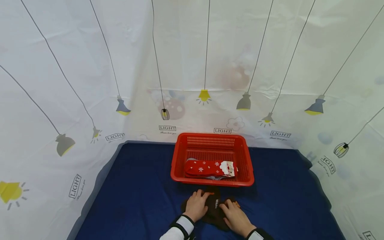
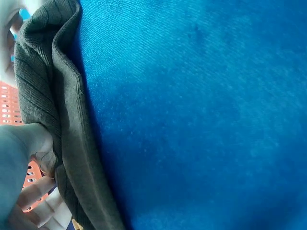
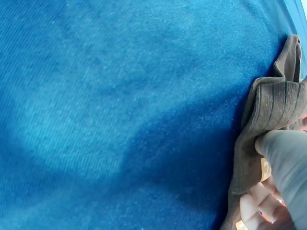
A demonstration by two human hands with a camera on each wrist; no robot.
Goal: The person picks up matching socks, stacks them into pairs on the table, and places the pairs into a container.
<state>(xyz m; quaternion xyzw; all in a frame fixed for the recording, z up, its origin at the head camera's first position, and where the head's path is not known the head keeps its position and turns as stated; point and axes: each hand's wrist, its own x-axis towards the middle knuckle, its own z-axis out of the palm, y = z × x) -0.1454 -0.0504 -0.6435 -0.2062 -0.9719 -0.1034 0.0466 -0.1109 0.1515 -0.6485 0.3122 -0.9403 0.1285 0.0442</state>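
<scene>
A dark brown sock [image 1: 214,207] lies bunched on the blue cloth [image 1: 135,193] just in front of a red plastic basket [image 1: 211,182]. My left hand [image 1: 204,197] rests on the sock's left part and my right hand [image 1: 225,207] on its right part. In the left wrist view the thumb and fingers [image 2: 36,189] of my left hand [image 2: 41,163] pinch a fold of the ribbed sock [image 2: 48,96]. The right wrist view shows my right hand [image 3: 261,182] pinching the sock [image 3: 273,105] between thumb and fingers [image 3: 252,208].
In the basket lies a red Christmas sock [image 1: 207,167] with a Santa figure, on top of grey ones [image 1: 216,178]. White curtains printed with lamps [image 1: 204,96] close in the back and both sides. The basket's mesh [image 2: 7,103] shows at the left wrist view's edge.
</scene>
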